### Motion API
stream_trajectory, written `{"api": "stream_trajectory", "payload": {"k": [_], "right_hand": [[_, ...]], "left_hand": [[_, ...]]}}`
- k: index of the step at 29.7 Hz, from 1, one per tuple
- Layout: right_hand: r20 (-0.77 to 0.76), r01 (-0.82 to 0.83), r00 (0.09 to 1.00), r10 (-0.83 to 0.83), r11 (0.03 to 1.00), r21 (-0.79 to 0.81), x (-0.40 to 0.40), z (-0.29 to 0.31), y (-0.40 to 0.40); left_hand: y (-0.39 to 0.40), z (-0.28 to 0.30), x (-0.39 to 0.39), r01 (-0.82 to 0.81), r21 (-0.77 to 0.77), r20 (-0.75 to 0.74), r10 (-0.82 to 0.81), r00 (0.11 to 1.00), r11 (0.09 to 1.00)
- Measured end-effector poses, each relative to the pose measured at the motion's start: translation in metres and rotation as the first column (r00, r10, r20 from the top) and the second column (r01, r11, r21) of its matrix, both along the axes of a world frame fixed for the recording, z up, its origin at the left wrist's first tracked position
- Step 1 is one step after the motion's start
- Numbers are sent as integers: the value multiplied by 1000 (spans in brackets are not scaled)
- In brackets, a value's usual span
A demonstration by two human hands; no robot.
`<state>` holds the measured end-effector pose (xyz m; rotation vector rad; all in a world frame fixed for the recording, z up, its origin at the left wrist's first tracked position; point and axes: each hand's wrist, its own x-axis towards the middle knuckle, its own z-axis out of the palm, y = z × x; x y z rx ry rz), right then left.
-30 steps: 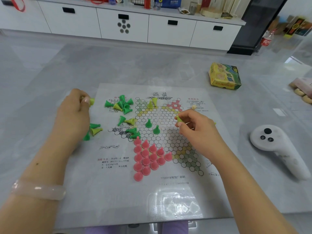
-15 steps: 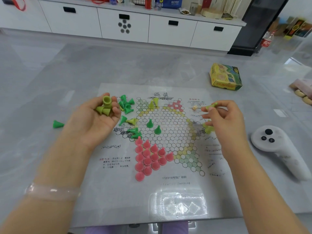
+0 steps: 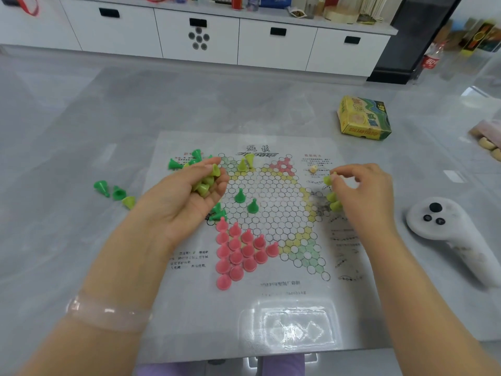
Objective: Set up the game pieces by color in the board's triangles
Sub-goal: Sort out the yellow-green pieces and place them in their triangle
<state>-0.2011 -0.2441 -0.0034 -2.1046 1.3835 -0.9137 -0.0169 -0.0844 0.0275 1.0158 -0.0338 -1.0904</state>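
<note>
— What's she got in the left hand [image 3: 189, 196]?

— It's turned palm up, fingers curled round a small heap of yellow-green pieces [image 3: 206, 183]. Just beyond its fingertips lies a loose cluster of green pieces [image 3: 187, 160] on the board [image 3: 271, 289]; off to the outer side of that wrist, three more pieces [image 3: 115, 192] lie on the table [image 3: 81, 118].

— And the right hand [image 3: 363, 191]?

— It's over the board's right edge, finger and thumb pinching one yellow-green piece [image 3: 328, 179]. Two more yellow-green ones [image 3: 334, 202] sit just under its knuckles.

— Anything placed yet?

— The pink pieces [image 3: 238, 251] stand packed in one triangle, between her two forearms. Two green pawns [image 3: 246, 200] stand mid-board between the hands. A white controller [image 3: 447, 229] lies outside the right hand, a yellow-green box [image 3: 364, 118] beyond it.
</note>
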Motion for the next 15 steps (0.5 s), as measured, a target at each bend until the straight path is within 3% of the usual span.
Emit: {"api": "stream_trajectory", "payload": {"k": [7,15], "right_hand": [[-269,11,963,-19,999,-31,3,-5,-2],[-307,7,952,-10,1000,-11,3,-8,0]], "left_hand": [[-1,1,0,-4,2,61,4,998,1000],[0,1,1,0,19,98,-2,995,1000]]}}
